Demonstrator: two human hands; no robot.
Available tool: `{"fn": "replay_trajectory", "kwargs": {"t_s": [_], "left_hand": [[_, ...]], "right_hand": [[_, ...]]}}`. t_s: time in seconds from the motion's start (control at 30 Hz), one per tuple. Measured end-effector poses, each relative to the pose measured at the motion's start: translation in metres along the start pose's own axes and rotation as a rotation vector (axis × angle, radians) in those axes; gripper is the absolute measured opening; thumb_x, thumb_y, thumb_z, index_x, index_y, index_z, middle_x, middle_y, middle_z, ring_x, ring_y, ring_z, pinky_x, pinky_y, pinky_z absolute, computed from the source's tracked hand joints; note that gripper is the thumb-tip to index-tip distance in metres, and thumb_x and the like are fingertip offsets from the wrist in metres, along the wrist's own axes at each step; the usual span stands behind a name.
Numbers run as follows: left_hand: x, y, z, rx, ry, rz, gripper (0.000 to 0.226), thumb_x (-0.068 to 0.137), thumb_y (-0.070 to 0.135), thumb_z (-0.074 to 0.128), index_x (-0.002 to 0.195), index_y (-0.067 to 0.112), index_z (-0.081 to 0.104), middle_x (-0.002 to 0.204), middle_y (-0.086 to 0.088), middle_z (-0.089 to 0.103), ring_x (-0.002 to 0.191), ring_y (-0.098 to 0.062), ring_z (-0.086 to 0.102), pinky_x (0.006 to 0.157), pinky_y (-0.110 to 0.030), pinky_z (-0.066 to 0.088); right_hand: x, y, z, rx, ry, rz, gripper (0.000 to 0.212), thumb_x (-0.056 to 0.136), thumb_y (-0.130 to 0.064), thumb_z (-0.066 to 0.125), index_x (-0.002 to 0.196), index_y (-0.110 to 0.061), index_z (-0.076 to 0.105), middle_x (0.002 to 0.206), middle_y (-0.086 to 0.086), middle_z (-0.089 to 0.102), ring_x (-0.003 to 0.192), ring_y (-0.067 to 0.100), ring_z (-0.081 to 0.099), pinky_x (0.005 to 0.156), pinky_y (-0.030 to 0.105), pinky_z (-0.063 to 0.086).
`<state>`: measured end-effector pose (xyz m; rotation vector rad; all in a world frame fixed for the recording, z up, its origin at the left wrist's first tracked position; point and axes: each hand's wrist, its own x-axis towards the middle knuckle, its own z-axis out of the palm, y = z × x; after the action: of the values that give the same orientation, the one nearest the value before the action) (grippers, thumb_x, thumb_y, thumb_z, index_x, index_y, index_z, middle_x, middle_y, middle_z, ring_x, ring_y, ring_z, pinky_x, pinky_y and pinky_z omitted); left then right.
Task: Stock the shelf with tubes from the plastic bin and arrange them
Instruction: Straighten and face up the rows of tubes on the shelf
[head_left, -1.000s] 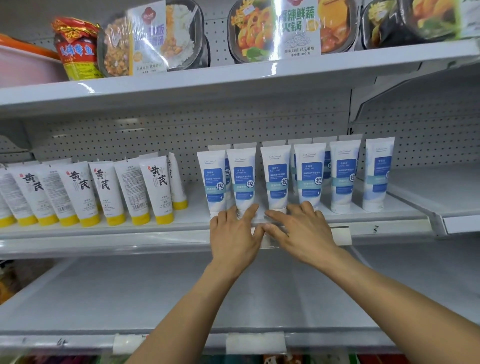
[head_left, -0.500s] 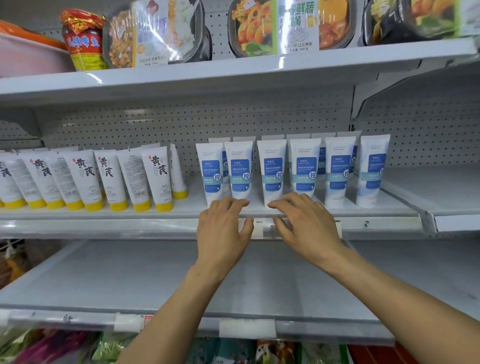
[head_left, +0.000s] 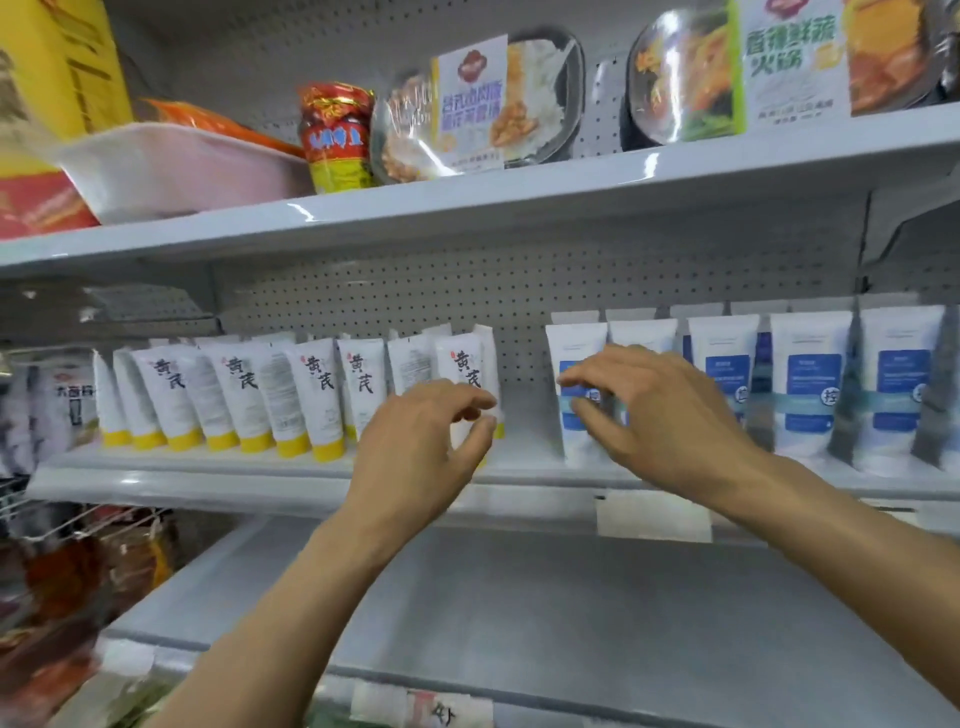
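A row of white tubes with yellow caps (head_left: 322, 395) stands on the middle shelf (head_left: 208, 483) at the left. To the right stands a row of white tubes with blue labels (head_left: 810, 389). My left hand (head_left: 426, 441) hovers in front of the rightmost yellow-capped tube (head_left: 465, 364), fingers loosely curled, thumb and forefinger apart. My right hand (head_left: 660, 415) is raised in front of the leftmost blue-label tube (head_left: 574, 343), fingers bent and holding nothing. Whether either hand touches a tube is unclear. A pale plastic bin (head_left: 171, 171) sits on the upper shelf.
The upper shelf (head_left: 519, 202) carries ready-meal bowls (head_left: 467, 104) and a red-and-yellow jar (head_left: 337, 135). A gap separates the two tube rows. Below is a bare grey shelf (head_left: 571, 597). A wire basket with packets (head_left: 52, 525) sits at the lower left.
Both hands lifted off the shelf's front edge and now hover at tube height. The view swung left, and my left hand moved over to the yellow-capped row.
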<state>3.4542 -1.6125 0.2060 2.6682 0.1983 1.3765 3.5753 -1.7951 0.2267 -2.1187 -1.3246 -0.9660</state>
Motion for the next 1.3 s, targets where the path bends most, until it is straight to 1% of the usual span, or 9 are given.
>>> {"fn": "replay_trajectory", "kwargs": {"t_s": [0.2,0.33,0.47,0.57,0.7,0.8,0.9,1.1,1.3], "left_hand": [[0.048,-0.087,-0.044,-0.067,-0.125,0.112,0.023,0.087,0.041,0.053,0.100,0.032,0.070,0.089,0.022,0.063,0.092,-0.004,0.056,0.083,-0.029,0.047],[0.100,-0.127,-0.059,-0.210,-0.233,0.065,0.017,0.095,0.025,0.057,0.100,0.027,0.072,0.088,0.021,0.066,0.080,0.007,0.057,0.076,-0.015,0.045],[0.144,-0.147,-0.050,-0.293,-0.387,0.034,0.021,0.098,0.022,0.051,0.105,0.023,0.071,0.098,0.011,0.072,0.093,-0.004,0.065,0.088,-0.028,0.051],[0.175,-0.146,-0.035,-0.200,-0.462,0.058,0.024,0.097,0.024,0.052,0.107,0.014,0.071,0.103,0.008,0.070,0.099,-0.011,0.063,0.081,-0.022,0.046],[0.211,-0.143,-0.008,0.023,-0.521,0.017,0.033,0.088,0.045,0.056,0.083,0.018,0.074,0.094,0.002,0.071,0.089,-0.019,0.063,0.086,-0.030,0.051],[0.225,-0.144,0.018,0.274,-0.659,0.078,0.048,0.081,0.068,0.051,0.091,0.024,0.070,0.077,0.011,0.070,0.081,-0.010,0.062,0.082,-0.029,0.046],[0.232,-0.146,0.037,0.366,-0.762,0.116,0.054,0.075,0.075,0.055,0.091,0.026,0.069,0.077,0.013,0.070,0.081,-0.008,0.061,0.076,-0.030,0.042],[0.238,-0.159,0.055,0.193,-0.854,0.197,0.040,0.078,0.046,0.074,0.102,0.013,0.073,0.096,0.003,0.072,0.086,-0.015,0.066,0.082,-0.032,0.055],[0.241,-0.168,0.067,0.053,-0.780,0.163,0.028,0.077,0.032,0.079,0.101,0.018,0.074,0.094,0.004,0.074,0.077,-0.010,0.069,0.070,-0.021,0.053]], "right_hand": [[0.072,-0.037,0.011,-0.033,-0.024,0.050,0.018,0.092,-0.028,0.057,0.107,-0.028,0.067,0.099,-0.007,0.067,0.096,0.017,0.059,0.089,0.044,0.046],[0.118,-0.047,0.012,-0.077,-0.086,0.121,0.020,0.092,-0.028,0.058,0.108,-0.029,0.068,0.104,-0.007,0.069,0.095,0.016,0.061,0.088,0.040,0.050],[0.158,-0.045,0.018,-0.133,-0.258,0.160,0.021,0.093,-0.027,0.058,0.110,-0.024,0.070,0.108,-0.005,0.069,0.090,0.011,0.059,0.084,0.031,0.050],[0.185,-0.036,0.030,-0.132,-0.359,0.182,0.022,0.092,-0.029,0.059,0.108,-0.020,0.072,0.106,-0.006,0.069,0.086,0.008,0.059,0.078,0.023,0.043],[0.213,-0.020,0.055,-0.091,-0.448,0.203,0.026,0.088,-0.034,0.060,0.082,-0.010,0.067,0.083,0.007,0.069,0.073,0.021,0.060,0.068,0.032,0.046],[0.227,-0.012,0.074,-0.042,-0.616,0.247,0.022,0.087,-0.039,0.063,0.096,-0.019,0.062,0.095,0.000,0.070,0.087,0.018,0.066,0.082,0.032,0.053],[0.243,-0.009,0.087,-0.040,-0.873,0.309,0.039,0.086,-0.047,0.063,0.107,-0.015,0.066,0.099,0.006,0.073,0.089,0.022,0.070,0.082,0.033,0.056],[0.253,-0.004,0.100,-0.103,-1.047,0.298,0.021,0.082,-0.029,0.073,0.085,-0.008,0.070,0.081,0.002,0.073,0.068,0.016,0.069,0.060,0.020,0.052],[0.255,0.013,0.112,-0.048,-0.944,0.252,0.012,0.080,-0.015,0.074,0.070,-0.013,0.067,0.057,-0.007,0.068,0.050,0.008,0.067,0.052,0.024,0.056]]}}
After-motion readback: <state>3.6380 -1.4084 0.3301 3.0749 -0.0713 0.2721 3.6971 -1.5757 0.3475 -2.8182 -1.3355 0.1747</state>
